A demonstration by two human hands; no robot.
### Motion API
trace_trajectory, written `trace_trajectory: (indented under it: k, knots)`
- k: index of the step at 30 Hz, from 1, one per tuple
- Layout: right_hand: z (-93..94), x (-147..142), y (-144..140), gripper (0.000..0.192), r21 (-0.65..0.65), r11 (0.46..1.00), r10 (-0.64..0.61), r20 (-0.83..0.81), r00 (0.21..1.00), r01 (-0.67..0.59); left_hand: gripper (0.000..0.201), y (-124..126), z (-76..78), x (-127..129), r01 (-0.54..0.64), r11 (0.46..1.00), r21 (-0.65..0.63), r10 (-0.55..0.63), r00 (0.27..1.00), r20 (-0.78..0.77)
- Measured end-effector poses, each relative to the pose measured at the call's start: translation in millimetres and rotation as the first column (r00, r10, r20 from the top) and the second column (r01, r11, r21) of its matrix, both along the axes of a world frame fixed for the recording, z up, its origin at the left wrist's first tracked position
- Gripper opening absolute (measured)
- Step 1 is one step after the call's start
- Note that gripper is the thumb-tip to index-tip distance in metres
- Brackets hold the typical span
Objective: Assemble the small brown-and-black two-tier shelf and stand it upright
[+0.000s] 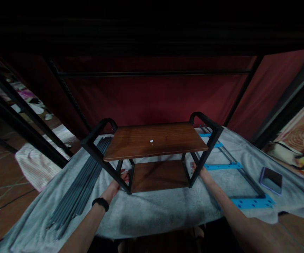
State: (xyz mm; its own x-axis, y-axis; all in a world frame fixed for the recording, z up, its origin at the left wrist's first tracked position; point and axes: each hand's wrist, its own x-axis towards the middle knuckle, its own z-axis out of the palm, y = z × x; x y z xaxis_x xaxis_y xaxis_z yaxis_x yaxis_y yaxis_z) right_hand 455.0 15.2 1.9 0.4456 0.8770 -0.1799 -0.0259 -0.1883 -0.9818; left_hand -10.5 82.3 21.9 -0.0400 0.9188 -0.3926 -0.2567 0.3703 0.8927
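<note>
Gripping the shelf frame (152, 154), apparently: left hand (120, 181), right hand (198, 170).

- One small shelf rack (152, 154) stands in the middle, with two wooden boards: one upper board (154, 140) and one lower board (159, 175).
- Two black looped end frames on it: one on the left (99, 140), one on the right (207, 137).
- Two hands at its near feet: one left hand (119, 181), one right hand (198, 170).
- One black wristband (100, 203), on the left arm.
- One bundle of grey rods (80, 186) at the left; the rods are too many and too close to count.
- Three blue brackets (252, 202) show at the right.
- One phone (271, 180) at the far right.
- One grey blanket (154, 211) lies under it all.
</note>
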Motion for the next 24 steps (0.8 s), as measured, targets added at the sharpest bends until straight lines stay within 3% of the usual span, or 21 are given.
trace_trajectory:
  k: [8,12,19,24]
  knots:
    - [-4.1,-7.3,-107.8,0.037,0.013,0.998,-0.055,-0.117,0.992,0.057,0.004,-69.9,-9.3,-34.0,-0.176,0.984,0.014,0.177,0.983,-0.056]
    - [-8.5,-22.8,-149.6,0.038,-0.039,0.996,-0.089,-0.176,0.98,0.083,0.015,-99.1,-2.9,-39.9,-0.222,0.967,0.129,0.236,0.965,-0.113]
    - [-22.5,-59.5,-181.6,0.035,-0.055,0.997,-0.058,-0.177,0.983,0.049,0.026,-114.2,35.1,-27.8,-0.177,0.92,0.349,0.269,0.935,-0.233]
    - [-48.6,-104.9,-207.0,0.041,-0.062,0.998,-0.039,-0.317,0.948,0.021,0.046,-156.8,28.6,-8.0,-0.164,0.92,0.357,0.271,0.923,-0.274]
